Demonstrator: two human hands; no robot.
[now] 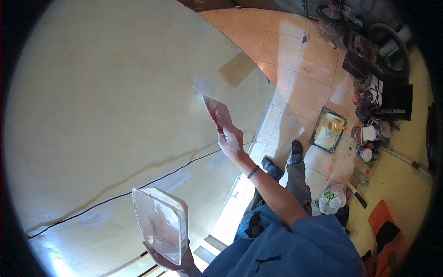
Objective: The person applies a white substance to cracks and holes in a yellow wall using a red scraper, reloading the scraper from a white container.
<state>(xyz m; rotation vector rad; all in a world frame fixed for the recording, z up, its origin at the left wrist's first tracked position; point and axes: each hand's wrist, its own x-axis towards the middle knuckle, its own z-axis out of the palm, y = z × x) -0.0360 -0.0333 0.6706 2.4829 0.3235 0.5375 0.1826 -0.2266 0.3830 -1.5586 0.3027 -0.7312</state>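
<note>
My left hand (pixel 171 262) grips a clear rectangular plastic tub (pixel 182 203) from below. Whitish paste coats the tub's inside and lies thickest toward its lower end. My right hand (pixel 232 144), with a dark band at the wrist, is closed around a flat, reddish-brown putty spreader (pixel 218 113) smeared with pale paste. The spreader's far edge is at a fresh whitish patch (pixel 202 87) on the pale wall (pixel 115 83); whether it touches cannot be made out.
A dark cable (pixel 138 188) runs along the wall. On the tiled floor (pixel 304 87) lie a paint tray (pixel 326 130), several paint cans (pixel 364 153), a white plastic bag (pixel 333 199) and a black-handled tool (pixel 357 195). An orange-and-black cloth item (pixel 385 231) is at the lower right.
</note>
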